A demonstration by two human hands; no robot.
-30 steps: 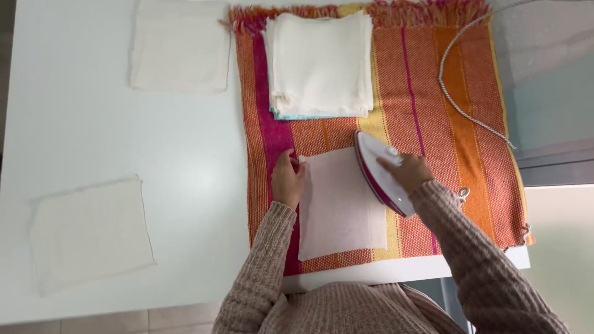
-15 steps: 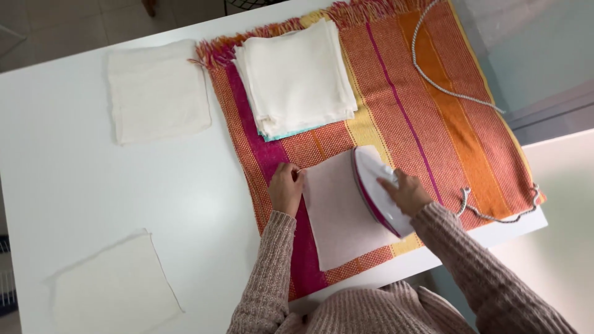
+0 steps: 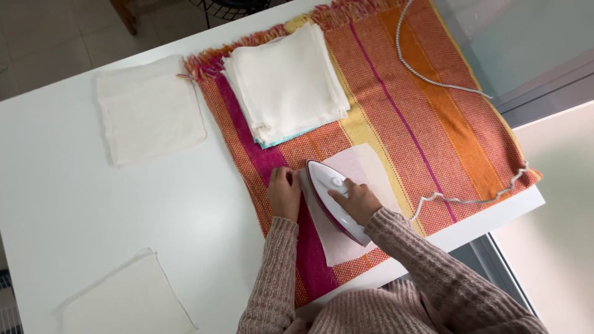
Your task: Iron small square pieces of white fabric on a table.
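Iron (image 3: 334, 201) in the right hand (image 3: 359, 201), grip closed around its handle, soleplate down on a pale cloth square (image 3: 365, 170) at lower centre. Left hand (image 3: 283, 193) lies flat, fingers spread, pinning the square's left edge so it stays taut on the striped woven mat (image 3: 427, 105). Stacked cloths (image 3: 288, 80) wait above.

We look steeply down from head height onto the striped orange-and-pink woven cloth (image 3: 396, 130) (our only view), close above it, facing across the table.
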